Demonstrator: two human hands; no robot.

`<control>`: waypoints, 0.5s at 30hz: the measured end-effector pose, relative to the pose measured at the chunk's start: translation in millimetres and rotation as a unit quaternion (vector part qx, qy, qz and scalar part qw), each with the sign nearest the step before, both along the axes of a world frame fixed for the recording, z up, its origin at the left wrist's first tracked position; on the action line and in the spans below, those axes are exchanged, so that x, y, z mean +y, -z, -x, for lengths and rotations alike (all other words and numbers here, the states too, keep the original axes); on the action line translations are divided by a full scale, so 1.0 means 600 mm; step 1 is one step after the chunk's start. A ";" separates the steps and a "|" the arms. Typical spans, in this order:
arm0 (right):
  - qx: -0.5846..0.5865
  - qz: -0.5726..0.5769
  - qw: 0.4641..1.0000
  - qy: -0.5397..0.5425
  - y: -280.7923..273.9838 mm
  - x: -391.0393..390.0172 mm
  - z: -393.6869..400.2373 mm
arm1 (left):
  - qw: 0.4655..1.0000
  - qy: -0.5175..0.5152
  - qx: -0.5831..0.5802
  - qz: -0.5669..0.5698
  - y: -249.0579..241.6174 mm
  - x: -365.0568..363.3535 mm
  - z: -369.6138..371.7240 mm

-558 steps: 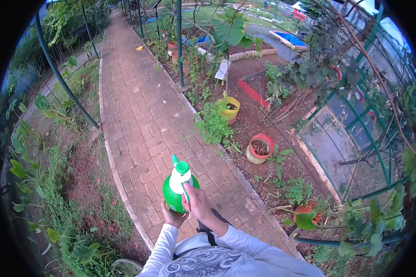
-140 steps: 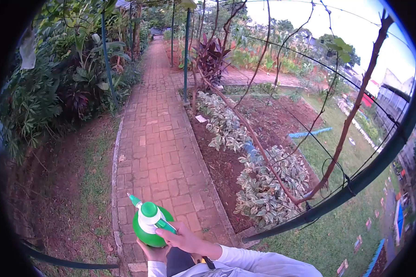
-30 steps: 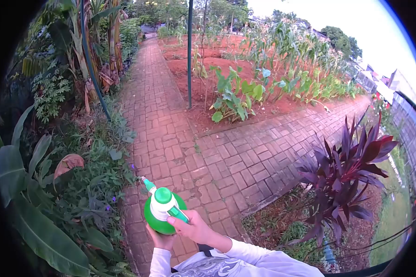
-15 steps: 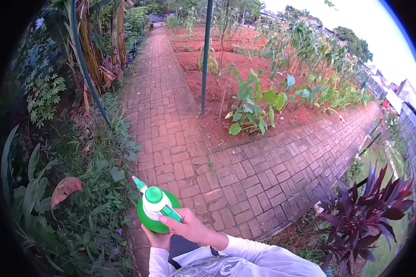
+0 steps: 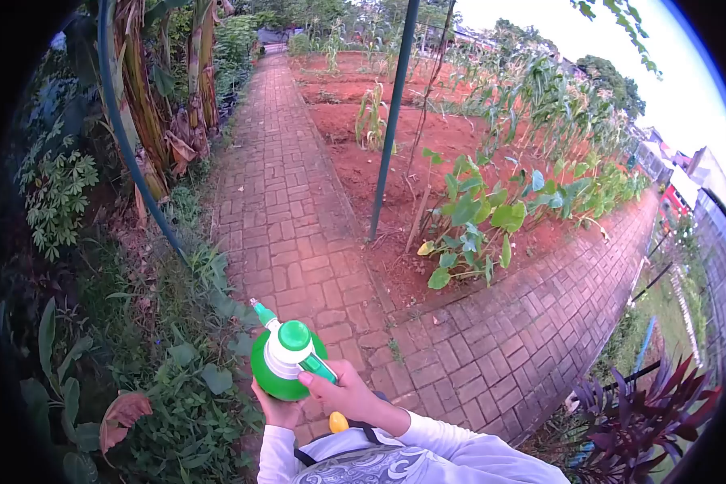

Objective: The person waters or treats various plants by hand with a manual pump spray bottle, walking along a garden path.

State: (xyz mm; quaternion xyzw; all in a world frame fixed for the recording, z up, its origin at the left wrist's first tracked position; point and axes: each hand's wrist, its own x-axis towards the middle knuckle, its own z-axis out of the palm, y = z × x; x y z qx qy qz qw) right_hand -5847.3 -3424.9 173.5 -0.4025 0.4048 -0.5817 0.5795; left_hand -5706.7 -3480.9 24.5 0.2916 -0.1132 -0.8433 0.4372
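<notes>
I hold a round green spray bottle (image 5: 276, 373) with a white collar and green cap in front of my chest. My left hand (image 5: 277, 410) cups the bottle from underneath. My right hand (image 5: 348, 396) lies over its top, fingers wrapped on the green trigger handle (image 5: 318, 368). The nozzle (image 5: 261, 311) points up and to the left, toward the weeds beside the path. Both sleeves are white.
A red brick path (image 5: 286, 194) runs straight ahead and a second brick path (image 5: 540, 315) branches to the right. A green metal pole (image 5: 390, 121) stands in the red soil bed with leafy plants (image 5: 476, 226). Weeds and banana stems (image 5: 137, 121) line the left. A purple-leaved plant (image 5: 653, 419) is at the lower right.
I have moved forward along the path: the pole and the leafy plants came closer and the purple plant slid to the lower right. The bottle stays held the same way in both hands.
</notes>
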 end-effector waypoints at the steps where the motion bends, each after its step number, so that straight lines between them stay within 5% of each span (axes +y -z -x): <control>1: 0.023 0.022 0.999 0.008 0.020 -0.035 0.009 | 1.000 -0.002 -0.007 -0.005 -0.005 -0.032 0.012; 5: -0.012 -0.004 1.000 0.008 0.034 -0.159 0.048 | 0.999 0.031 0.001 0.008 0.053 -0.166 0.037; 15: -0.034 0.002 0.999 0.001 0.058 -0.529 0.172 | 0.999 -0.007 -0.030 -0.028 0.041 -0.501 0.162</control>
